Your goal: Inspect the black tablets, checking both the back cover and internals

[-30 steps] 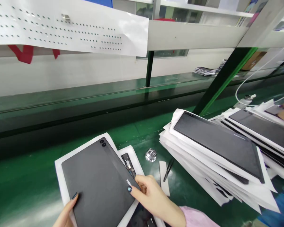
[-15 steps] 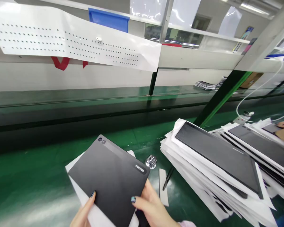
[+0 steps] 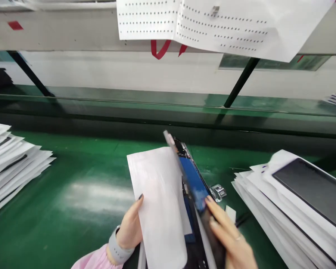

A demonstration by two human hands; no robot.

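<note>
Got an opened tablet [image 3: 194, 179] tipped up steeply over the middle of the green table [image 3: 86, 164], a bit blurry, with bare circuitry [image 3: 182, 146] along the top and a big blue panel [image 3: 196, 183] on the inside face. Right up beside a white sheet [image 3: 159, 198] on its left, with more dark and blue innards [image 3: 189, 239] peeking out below. Left hand [image 3: 131, 226] pinching the sheet by its left edge, thumb on top, other fingers hidden. Right hand [image 3: 232, 237] with fingers stretched out against the tablet's lower right side, thumb out of sight, so can't tell if pinching or just propping. Wearing a pale watch [image 3: 119, 248] and pink sleeve [image 3: 98, 257] on the left. Just past the tablet's right edge, a shiny metal gadget [image 3: 218, 192], then a small pale strip [image 3: 230, 213] and some blurry dark tool [image 3: 243, 219]. Off to the right, a messy pile [image 3: 259, 201] with a dark tablet [image 3: 313, 190] on top; far left, another paper stack [image 3: 16, 172]. Up above, a dotted white poster [image 3: 226, 22] with red ribbon [image 3: 158, 56] dangling below.
</note>
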